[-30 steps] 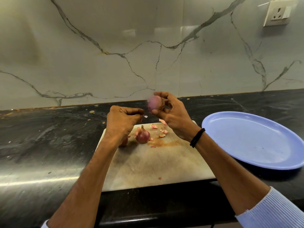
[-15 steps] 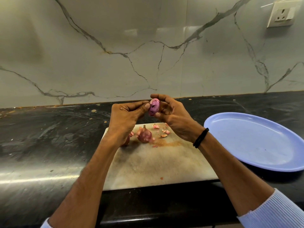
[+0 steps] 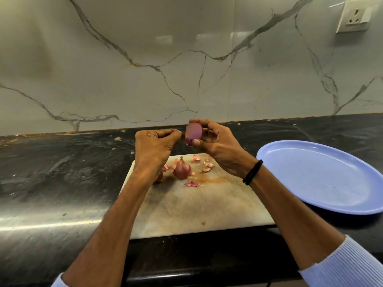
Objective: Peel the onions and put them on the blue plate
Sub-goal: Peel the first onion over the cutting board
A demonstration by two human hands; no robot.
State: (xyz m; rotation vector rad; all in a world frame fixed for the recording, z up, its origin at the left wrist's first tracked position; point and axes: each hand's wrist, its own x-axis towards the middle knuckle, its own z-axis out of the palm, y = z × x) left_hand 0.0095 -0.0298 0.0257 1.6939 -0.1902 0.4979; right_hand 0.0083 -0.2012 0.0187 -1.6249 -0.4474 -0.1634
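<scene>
Purple-pink, mostly bare skin: that's the held onion, up in the air above the far edge of the cutting board, blurred. Your right hand grips it, fingers curled over the top and thumb under it. Your left hand is balled up above the board's far left corner, thumb and forefinger pinched together at the onion's left edge. There's a small reddish bit at the pinch; I can't tell if it's loose skin. A second onion, skin on and stem up, sits on the far part of the board. A third onion is just left of it, mostly hidden behind your left wrist. Peel scraps lie around both on the far half of the board, and there's a brown stain beside them. The blue plate sits on the black counter just right of the board, nothing on it. You have a black wristband on the right wrist, over the board's right edge. A wall socket is high up, far beyond the board's right side.
</scene>
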